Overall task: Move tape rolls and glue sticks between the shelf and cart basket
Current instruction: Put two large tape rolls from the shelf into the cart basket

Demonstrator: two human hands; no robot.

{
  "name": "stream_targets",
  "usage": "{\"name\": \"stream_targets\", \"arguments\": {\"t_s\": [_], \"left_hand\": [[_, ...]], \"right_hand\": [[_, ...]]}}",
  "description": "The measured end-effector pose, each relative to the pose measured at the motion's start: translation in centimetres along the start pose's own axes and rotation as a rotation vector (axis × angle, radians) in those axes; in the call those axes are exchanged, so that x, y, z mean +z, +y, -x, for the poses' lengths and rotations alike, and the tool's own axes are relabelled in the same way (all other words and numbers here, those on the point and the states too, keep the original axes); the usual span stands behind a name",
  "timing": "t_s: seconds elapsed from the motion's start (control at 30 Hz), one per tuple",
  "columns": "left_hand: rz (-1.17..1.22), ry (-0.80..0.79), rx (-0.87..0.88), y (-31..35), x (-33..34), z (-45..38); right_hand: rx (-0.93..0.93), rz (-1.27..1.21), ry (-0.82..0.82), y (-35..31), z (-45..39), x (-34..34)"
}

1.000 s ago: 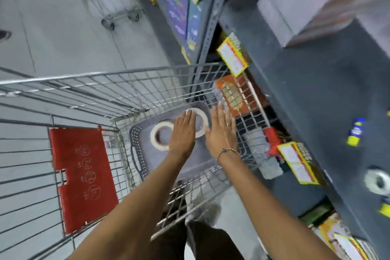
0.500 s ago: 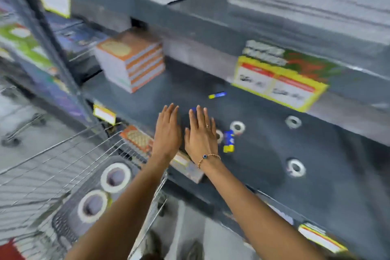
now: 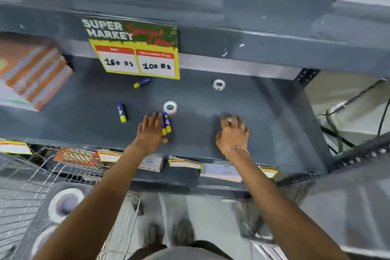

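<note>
On the grey shelf point(image 3: 84, 99) my left hand point(image 3: 150, 133) lies flat with its fingers apart, and two blue-and-yellow glue sticks point(image 3: 166, 125) rest against its index finger. My right hand point(image 3: 232, 134) is curled over a small white tape roll point(image 3: 229, 120) that is mostly hidden under the fingers. Another small tape roll point(image 3: 170, 107) lies just beyond the two glue sticks, and a third point(image 3: 218, 84) sits farther back. Single glue sticks lie at the left point(image 3: 122, 112) and near the sign point(image 3: 142, 82). A large tape roll point(image 3: 65, 205) lies in the cart basket point(image 3: 33, 188) at lower left.
A yellow price sign point(image 3: 135, 50) hangs from the upper shelf's edge. A stack of orange-and-white notebooks point(image 3: 33, 74) fills the shelf's left end. Price tags point(image 3: 185, 163) line the shelf's front edge. A perforated upright post point(image 3: 306, 75) bounds the shelf on the right.
The view has swung from the cart basket up to the shelf. Both hands moved apart: the left came down beside two glue sticks, the right reached right and curled over a small tape roll.
</note>
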State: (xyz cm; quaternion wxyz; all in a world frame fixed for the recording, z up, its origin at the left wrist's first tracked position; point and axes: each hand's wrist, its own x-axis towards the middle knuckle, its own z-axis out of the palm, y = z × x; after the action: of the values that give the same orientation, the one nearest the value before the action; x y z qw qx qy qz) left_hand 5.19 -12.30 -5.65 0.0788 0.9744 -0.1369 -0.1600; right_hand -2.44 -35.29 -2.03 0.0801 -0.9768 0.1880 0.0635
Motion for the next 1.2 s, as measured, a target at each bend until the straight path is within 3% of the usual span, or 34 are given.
{"name": "stream_targets", "arguments": {"t_s": [0.13,0.37,0.5,0.6,0.7,0.87,1.0,1.07,1.2], "left_hand": [[-0.037,0.068,0.071,-1.1,-0.7,0.1],[0.027,0.253,-0.058,-1.7,-2.1,0.4],[0.098,0.39,-0.063,-2.9,-3.2,1.5],[0.324,0.451,-0.103,-4.3,-3.4,3.8],[0.599,0.522,-0.228,-7.3,-3.6,7.8],[0.725,0.619,-0.495,-14.2,-1.3,15.8],[0.83,0.605,-0.769,-18.8,3.3,21.6],[0.856,0.522,-0.918,-21.6,7.0,24.0],[0.885,0.291,-1.044,-24.0,13.2,24.7]], "right_hand": [[0.024,-0.082,-0.003,0.3,0.3,0.7],[-0.114,-0.193,0.044,-1.9,0.1,-0.1],[-0.277,-0.213,0.052,-5.8,0.5,-1.1],[-0.419,-0.275,0.056,-10.5,1.2,-1.4],[-0.632,-0.316,0.026,-16.8,3.1,-1.0],[-0.947,-0.319,-0.108,-26.1,8.2,2.2],[-1.107,-0.213,-0.201,-31.4,12.0,8.3],[-1.168,-0.093,-0.341,-34.3,14.1,12.6],[-1.146,0.209,-0.588,-37.2,15.7,20.4]]}}
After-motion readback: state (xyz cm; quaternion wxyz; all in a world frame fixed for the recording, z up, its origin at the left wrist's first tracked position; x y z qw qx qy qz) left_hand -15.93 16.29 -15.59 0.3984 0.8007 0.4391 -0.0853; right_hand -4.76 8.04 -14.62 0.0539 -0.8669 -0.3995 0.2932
